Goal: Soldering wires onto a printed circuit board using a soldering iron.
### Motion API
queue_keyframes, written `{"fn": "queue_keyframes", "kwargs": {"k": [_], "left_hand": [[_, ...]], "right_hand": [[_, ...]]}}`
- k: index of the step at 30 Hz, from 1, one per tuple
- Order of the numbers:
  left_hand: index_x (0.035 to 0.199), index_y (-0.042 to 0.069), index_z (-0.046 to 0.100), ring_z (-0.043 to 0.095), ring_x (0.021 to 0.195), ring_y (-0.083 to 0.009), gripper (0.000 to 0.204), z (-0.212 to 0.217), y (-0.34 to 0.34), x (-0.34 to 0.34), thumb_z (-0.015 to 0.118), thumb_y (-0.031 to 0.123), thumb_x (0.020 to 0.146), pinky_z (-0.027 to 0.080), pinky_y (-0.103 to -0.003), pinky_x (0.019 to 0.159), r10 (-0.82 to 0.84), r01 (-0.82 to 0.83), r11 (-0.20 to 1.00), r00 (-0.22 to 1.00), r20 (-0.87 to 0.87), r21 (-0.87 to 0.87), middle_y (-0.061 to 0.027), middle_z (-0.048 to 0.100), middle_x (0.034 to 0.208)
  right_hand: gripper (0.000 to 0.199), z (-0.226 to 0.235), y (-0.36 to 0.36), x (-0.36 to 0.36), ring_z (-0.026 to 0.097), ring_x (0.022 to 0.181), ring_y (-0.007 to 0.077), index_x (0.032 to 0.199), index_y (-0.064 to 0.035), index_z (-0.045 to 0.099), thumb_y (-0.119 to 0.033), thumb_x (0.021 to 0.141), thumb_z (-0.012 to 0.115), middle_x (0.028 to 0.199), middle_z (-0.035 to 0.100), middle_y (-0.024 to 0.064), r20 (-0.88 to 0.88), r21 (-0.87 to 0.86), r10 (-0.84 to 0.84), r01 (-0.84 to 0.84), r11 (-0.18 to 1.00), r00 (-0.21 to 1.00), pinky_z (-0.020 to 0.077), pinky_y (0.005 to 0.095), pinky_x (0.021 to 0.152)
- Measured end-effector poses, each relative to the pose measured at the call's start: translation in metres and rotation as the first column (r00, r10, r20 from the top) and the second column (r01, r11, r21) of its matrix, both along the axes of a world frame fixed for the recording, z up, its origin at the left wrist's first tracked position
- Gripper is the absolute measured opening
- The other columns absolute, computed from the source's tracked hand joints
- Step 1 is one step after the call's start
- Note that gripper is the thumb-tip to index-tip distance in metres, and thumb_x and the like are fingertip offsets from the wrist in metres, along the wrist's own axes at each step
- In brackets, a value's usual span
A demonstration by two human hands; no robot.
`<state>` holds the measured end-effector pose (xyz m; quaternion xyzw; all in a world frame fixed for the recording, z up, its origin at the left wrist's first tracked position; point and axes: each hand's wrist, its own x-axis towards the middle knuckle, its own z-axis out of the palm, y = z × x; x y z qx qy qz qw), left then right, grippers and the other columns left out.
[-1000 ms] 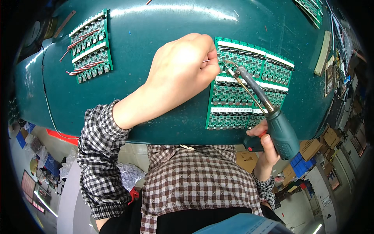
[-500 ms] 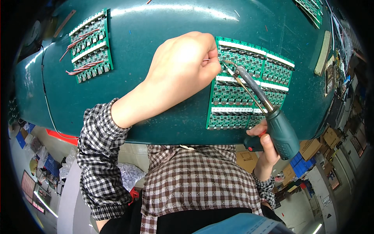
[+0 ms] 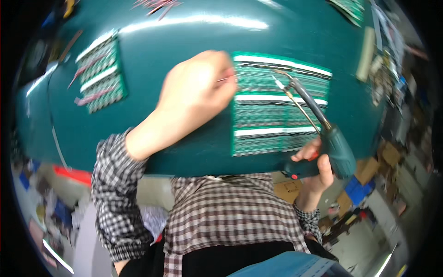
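The left hand is closed, its fingers curled in, and the thumb and forefinger pinch a thin wire, of which only a short piece is seen. This hand is just beside the left edge of the board, near its upper corner; because of blur, I cannot tell if the fingers touch it. The right hand is closed around the handle of the green solder gun, with a finger near the red trigger. The bent tip of the gun and the thin tube beside it point up and to the left, over the upper part of the board. Whether the tip touches the board, I cannot tell.

The board is green, with white strips across it, and lies flat on the green table, in front of the person and a little to the right. Farther to the left lies a second board, with red and white wires on it. More red wires lie at the far side of the table. A third board is at the far right, and nearer than it lies a pale bar. Below the table's near edge is the person's checked apron.
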<state>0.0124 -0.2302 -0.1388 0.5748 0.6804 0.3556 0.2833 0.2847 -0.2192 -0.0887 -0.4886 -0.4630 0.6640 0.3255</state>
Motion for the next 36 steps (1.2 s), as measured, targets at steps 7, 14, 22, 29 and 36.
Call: {"fn": "queue_keyframes", "kwargs": {"k": [7, 14, 22, 29, 36], "left_hand": [[0.07, 0.002, 0.053, 0.053, 0.054, -0.0183, 0.006, 0.022, 0.005, 0.001, 0.06, 0.003, 0.071, 0.043, -0.029, 0.053, 0.071, -0.069, 0.99, 0.997, 0.011, -0.125, -0.0082, 0.052, 0.062], [0.069, 0.001, 0.055, 0.054, 0.054, -0.0156, 0.007, 0.009, -0.003, 0.008, 0.061, 0.003, 0.07, 0.044, -0.028, 0.053, 0.087, -0.085, 0.993, 0.996, 0.029, -0.087, -0.0075, 0.053, 0.061], [0.071, 0.001, 0.056, 0.047, 0.055, -0.0067, 0.008, 0.017, -0.01, 0.002, 0.064, 0.004, 0.072, 0.041, -0.022, 0.053, 0.063, -0.058, 0.996, 0.995, 0.078, -0.075, -0.0006, 0.051, 0.06], [0.073, 0.0, 0.057, 0.054, 0.057, -0.012, 0.011, 0.019, -0.008, 0.002, 0.065, 0.006, 0.071, 0.045, -0.026, 0.056, 0.068, -0.057, 0.993, 0.992, 0.109, -0.104, -0.0057, 0.056, 0.065], [0.077, 0.0, 0.057, 0.045, 0.055, -0.0065, 0.011, 0.022, -0.015, 0.001, 0.066, 0.006, 0.072, 0.04, -0.022, 0.052, 0.052, -0.034, 0.992, 0.988, 0.144, -0.123, 0.0004, 0.052, 0.063]], "right_hand": [[0.027, 0.042, 0.062, 0.076, 0.059, 0.07, 0.0192, 0.103, 0.0028, 0.051, -0.022, 0.091, 0.049, 0.079, 0.059, 0.0091, -0.13, 0.432, -0.551, 0.548, 0.717, 0.824, 0.0536, 0.03, 0.059], [0.018, 0.011, 0.129, 0.128, 0.062, 0.059, 0.0168, 0.087, 0.0045, 0.062, -0.012, 0.08, 0.065, 0.075, 0.062, 0.0094, -0.126, 0.606, -0.779, 0.669, 0.43, 0.614, 0.0506, 0.0263, 0.048], [0.022, 0.02, 0.105, 0.116, 0.064, 0.062, 0.0192, 0.092, 0.0033, 0.061, -0.014, 0.08, 0.065, 0.079, 0.063, 0.0119, -0.092, 0.459, -0.728, 0.678, 0.574, 0.679, 0.0506, 0.0274, 0.047], [0.024, 0.012, 0.084, 0.13, 0.063, 0.067, 0.0198, 0.094, -0.0026, 0.057, -0.025, 0.086, 0.058, 0.082, 0.062, 0.0092, -0.299, 0.154, -0.622, 0.68, 0.717, 0.724, 0.0507, 0.0269, 0.05], [0.026, 0.0, 0.076, 0.126, 0.06, 0.065, 0.0164, 0.093, -0.008, 0.056, -0.034, 0.086, 0.056, 0.08, 0.06, 0.0036, -0.455, -0.137, -0.622, 0.64, 0.756, 0.637, 0.0491, 0.0265, 0.051]]}}
